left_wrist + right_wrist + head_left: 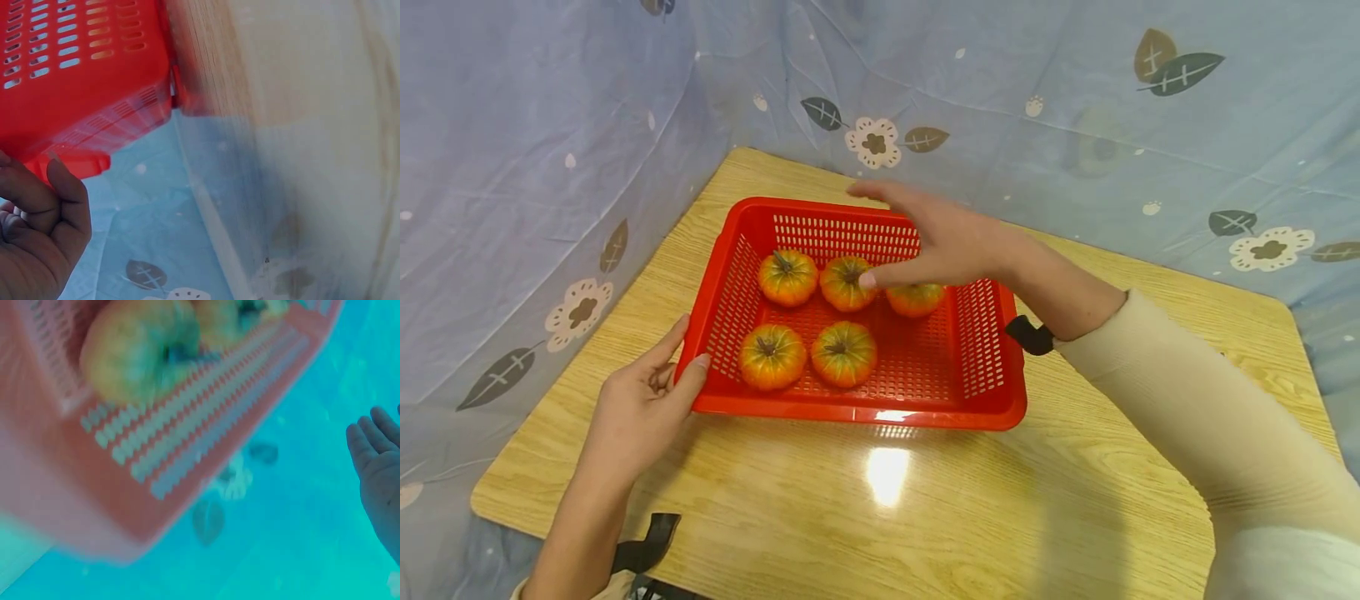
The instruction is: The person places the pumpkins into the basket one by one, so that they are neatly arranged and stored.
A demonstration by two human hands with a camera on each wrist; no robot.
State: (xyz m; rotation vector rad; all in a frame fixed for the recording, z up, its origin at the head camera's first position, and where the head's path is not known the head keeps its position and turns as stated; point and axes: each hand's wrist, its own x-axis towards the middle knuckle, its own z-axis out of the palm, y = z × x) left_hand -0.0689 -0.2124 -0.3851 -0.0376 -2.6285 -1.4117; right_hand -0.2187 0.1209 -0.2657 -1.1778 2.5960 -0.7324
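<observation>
A red perforated plastic basket (925,414) sits on the table with several small orange pumpkins in it. Three form the back row, including a left one (787,277) and a right one (916,301) partly covered by the right hand. Two more, a left pumpkin (772,357) and a right pumpkin (844,354), lie in front. My left hand (636,408) grips the basket's left rim, thumb on top; the left wrist view shows its curled fingers (69,194) at the rim. Over the back right of the basket, my right hand (955,242) hovers with fingers extended, holding nothing.
The basket stands on a light wood-grain table (820,500). Blue fabric (1037,108) printed with leaves and flowers hangs behind the table and along its left side. Black straps (1030,335) are on both wrists.
</observation>
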